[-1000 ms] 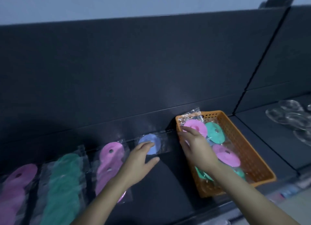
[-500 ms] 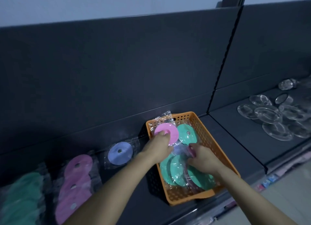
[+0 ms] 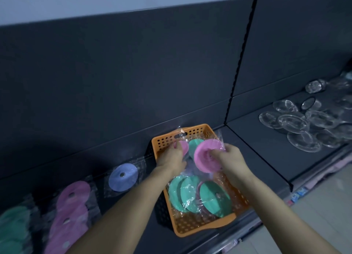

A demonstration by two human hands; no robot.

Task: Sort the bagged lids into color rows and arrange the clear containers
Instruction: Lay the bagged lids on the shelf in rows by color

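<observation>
Holding pink bagged lid (image 3: 204, 155) above orange basket (image 3: 192, 228), pinching it in right grip (image 3: 231, 159). Clasping second pink lid (image 3: 183, 146) at basket's far end in left grip (image 3: 171, 156), fingers curled. Likely sorting step: pulling pinks from green lids (image 3: 190, 194). Next: carrying both left to pink row (image 3: 74, 206) on shelf (image 3: 257, 151).
</observation>
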